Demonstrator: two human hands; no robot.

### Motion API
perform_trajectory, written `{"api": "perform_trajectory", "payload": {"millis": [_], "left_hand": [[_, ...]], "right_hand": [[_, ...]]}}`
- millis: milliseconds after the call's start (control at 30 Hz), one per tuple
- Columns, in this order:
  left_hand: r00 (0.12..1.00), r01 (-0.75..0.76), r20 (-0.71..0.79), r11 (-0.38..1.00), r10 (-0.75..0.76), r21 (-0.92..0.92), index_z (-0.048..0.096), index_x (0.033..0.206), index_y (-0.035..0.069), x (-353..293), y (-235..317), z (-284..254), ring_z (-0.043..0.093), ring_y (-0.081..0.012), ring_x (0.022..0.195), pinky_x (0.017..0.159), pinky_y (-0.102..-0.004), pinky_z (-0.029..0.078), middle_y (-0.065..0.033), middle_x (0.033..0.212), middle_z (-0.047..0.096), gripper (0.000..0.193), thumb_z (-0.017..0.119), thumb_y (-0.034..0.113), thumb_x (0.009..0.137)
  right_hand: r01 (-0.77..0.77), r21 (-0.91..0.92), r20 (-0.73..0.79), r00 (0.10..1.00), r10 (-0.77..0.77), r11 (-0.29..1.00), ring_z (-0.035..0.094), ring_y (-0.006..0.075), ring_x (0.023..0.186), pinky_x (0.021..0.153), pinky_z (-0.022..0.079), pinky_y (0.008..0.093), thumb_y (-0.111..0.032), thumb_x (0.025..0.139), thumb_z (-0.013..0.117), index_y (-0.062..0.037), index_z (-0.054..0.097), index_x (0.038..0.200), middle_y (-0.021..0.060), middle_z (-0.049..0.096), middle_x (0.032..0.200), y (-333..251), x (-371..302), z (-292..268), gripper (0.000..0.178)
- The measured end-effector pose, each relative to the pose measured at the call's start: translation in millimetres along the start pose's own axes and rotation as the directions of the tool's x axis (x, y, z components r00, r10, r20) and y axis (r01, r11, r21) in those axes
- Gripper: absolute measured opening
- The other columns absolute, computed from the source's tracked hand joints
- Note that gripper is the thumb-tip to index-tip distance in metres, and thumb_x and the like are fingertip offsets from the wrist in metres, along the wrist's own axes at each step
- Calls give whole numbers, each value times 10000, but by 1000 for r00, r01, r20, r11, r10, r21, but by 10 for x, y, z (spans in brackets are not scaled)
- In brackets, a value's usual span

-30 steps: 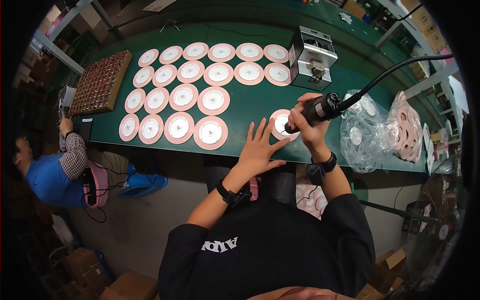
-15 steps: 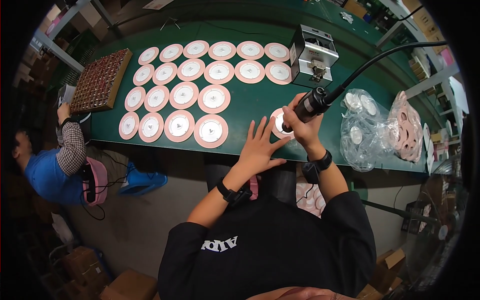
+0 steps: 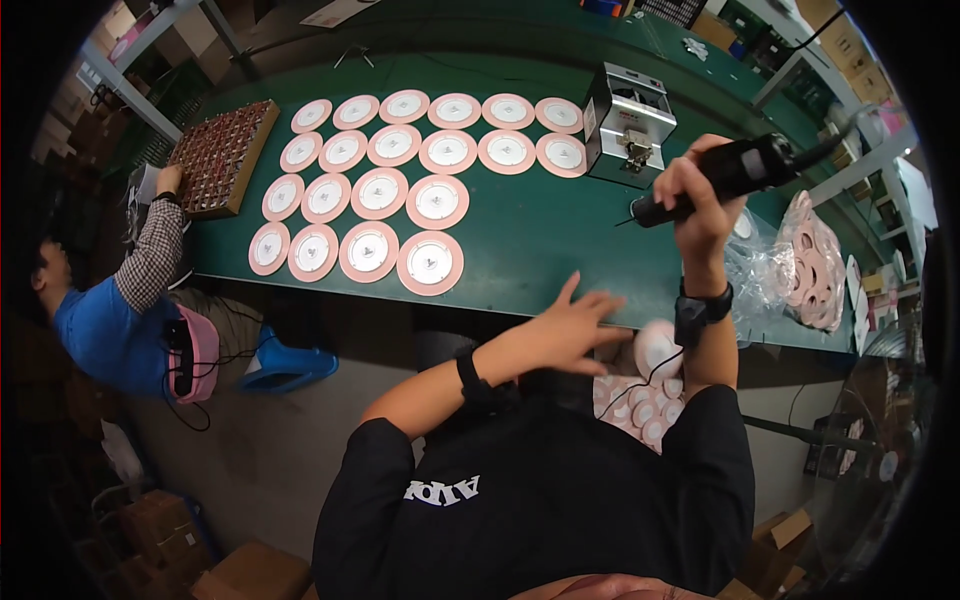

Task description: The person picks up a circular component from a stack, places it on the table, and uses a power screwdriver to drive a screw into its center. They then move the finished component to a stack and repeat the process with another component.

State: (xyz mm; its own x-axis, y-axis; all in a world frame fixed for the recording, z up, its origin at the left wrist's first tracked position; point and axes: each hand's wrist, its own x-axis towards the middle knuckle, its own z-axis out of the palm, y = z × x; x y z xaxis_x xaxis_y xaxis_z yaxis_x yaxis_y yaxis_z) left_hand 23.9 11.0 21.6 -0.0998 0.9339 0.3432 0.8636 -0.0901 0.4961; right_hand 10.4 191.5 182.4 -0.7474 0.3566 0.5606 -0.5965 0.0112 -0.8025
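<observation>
My right hand [image 3: 703, 200] is wrapped round a black corded electric screwdriver [image 3: 742, 168], raised over the right part of the table with its thin bit pointing left. At the table's front edge my left hand [image 3: 575, 328] is open, fingers spread and slightly blurred. Just right of its fingertips a pink-and-white round disc [image 3: 657, 349], smeared by motion, is in the air below the table edge. Under it a pile of similar discs [image 3: 648, 412] shows beside my lap. Rows of flat pink-rimmed discs [image 3: 431, 262] lie on the green table [image 3: 520, 235].
A silver-black box-shaped machine [image 3: 630, 125] stands behind the screwdriver. Clear plastic bags [image 3: 755, 270] and a bag of pink parts [image 3: 810, 262] lie at the right. At left, a person in blue [image 3: 115, 325] reaches to a tray of small parts [image 3: 215, 160].
My right hand has lifted the screwdriver up and right, off the disc. My left hand has drawn back to the table edge, and the disc has left the tabletop and dropped past the edge.
</observation>
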Motion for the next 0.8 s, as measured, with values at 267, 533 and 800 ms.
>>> {"api": "perform_trajectory", "payload": {"millis": [267,533,800], "left_hand": [[784,618,-315,712,-534,332,562,1402,205,546,-1317,-805,282,-457,1438,1101,-744,194,-153,1518,404,700,678,591,830],[707,674,-66,642,-704,365,485,1478,241,388,-1395,-669,145,-495,1484,1078,-781,170,-125,1588,321,793,650,665,828],[725,688,-407,608,-555,397,511,1442,292,623,-1316,-336,237,-496,1452,991,-821,191,-160,1568,349,746,637,675,814]], "right_hand": [[71,-63,-57,996,-74,996,479,153,509,543,461,323,1,882,598,-8,498,1119,63,492,686,-26,-119,-229,257],[106,-67,-170,979,-116,992,519,144,523,534,467,305,13,875,653,-2,550,1052,51,536,708,370,300,-444,205],[162,-328,-239,939,-247,931,591,146,672,628,505,278,-6,856,706,-26,590,992,44,608,818,888,1019,-616,180]]}}
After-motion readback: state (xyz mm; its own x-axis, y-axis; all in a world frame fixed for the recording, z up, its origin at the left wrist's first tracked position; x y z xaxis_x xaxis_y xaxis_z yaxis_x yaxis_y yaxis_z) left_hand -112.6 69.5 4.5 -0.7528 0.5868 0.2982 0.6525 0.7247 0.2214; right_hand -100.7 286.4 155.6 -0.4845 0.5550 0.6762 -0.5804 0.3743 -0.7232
